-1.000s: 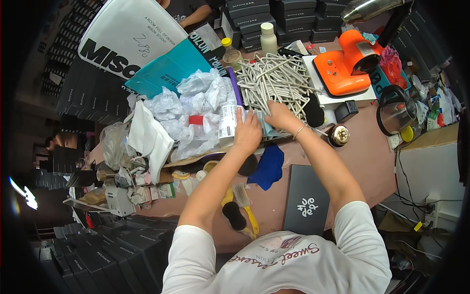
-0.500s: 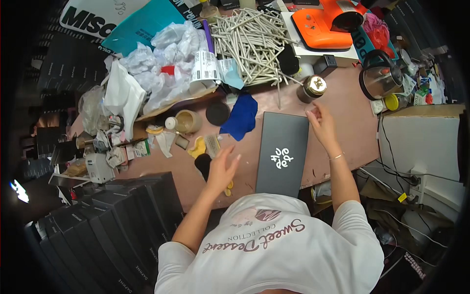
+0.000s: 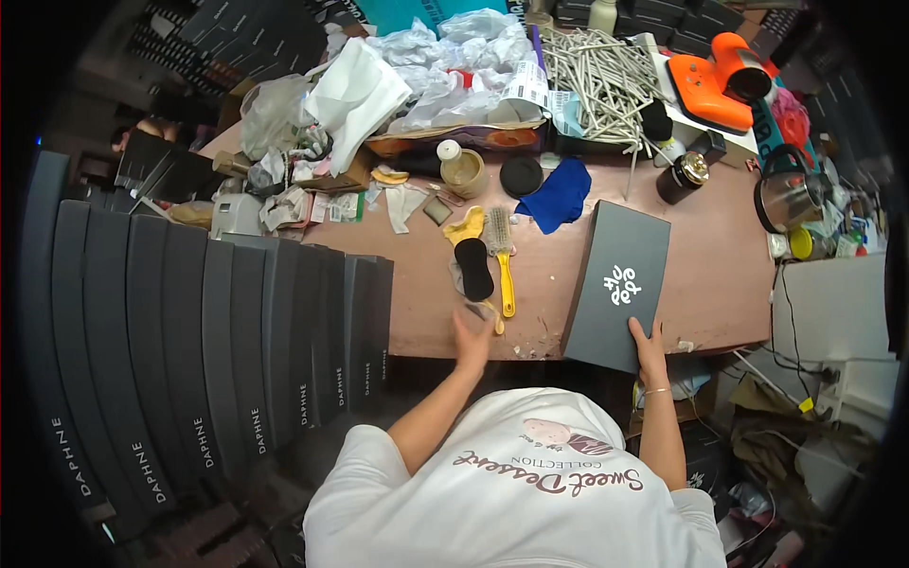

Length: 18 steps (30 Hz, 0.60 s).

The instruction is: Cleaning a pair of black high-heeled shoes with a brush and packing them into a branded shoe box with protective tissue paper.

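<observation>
A flat dark grey box (image 3: pixel 598 312) with white lettering lies on the right of the table, its near end by the front edge. My right hand (image 3: pixel 650 352) grips its near right edge, thumb on the lid and fingers along the side. My left hand (image 3: pixel 472 339) is at the table's front edge, fingers apart and holding nothing. Just beyond it are a black sponge-like pad (image 3: pixel 473 269), a yellow-handled brush (image 3: pixel 507 279) and a yellow cloth (image 3: pixel 463 225). The left fingertips are close to a second yellow handle, partly hidden under the pad.
Tall dark boxes (image 3: pixel 227 341) stand in a row on the left. At the back are a tray of pale sticks (image 3: pixel 606 85), crumpled white plastic (image 3: pixel 454 66), an orange device (image 3: pixel 710 90) and a glass kettle (image 3: pixel 788 194). A blue cloth (image 3: pixel 559 194), jar (image 3: pixel 464 172) and dark canister (image 3: pixel 677 185) stand nearer.
My view has swung left. My right hand has come from the box's far right corner to its near right edge and taken hold. My left hand has drawn back toward the table edge.
</observation>
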{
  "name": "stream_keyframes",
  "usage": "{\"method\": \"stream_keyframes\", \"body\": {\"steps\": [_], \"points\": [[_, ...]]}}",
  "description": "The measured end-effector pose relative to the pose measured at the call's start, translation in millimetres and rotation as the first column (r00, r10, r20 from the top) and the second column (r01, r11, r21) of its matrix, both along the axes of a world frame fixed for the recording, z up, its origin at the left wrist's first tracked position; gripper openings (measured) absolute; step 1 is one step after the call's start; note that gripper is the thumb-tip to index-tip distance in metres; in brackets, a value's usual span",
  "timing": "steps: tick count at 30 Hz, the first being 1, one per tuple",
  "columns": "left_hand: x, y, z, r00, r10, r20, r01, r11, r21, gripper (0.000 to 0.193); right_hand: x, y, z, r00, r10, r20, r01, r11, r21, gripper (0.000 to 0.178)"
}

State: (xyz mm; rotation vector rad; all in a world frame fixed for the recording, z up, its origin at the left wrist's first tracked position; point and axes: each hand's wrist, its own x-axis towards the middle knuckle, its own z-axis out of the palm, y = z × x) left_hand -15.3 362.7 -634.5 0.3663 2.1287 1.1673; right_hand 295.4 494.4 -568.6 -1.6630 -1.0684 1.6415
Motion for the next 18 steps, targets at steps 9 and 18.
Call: {"method": "stream_keyframes", "body": {"steps": [9, 18], "points": [[-35, 100, -11, 0.669, 0.023, 0.743, -0.159, 0.981, 0.113, 0.056, -4, -14, -1, 0.995, 0.031, 0.096, -0.036, 0.998, 0.05, 0.048], [41, 202, -8, 0.826, -0.43, 0.364, 0.115, 0.761, 0.639, 0.062, -2, -7, 6, 0.998, 0.053, 0.034, -0.049, 0.994, -0.098, 0.058]]}}
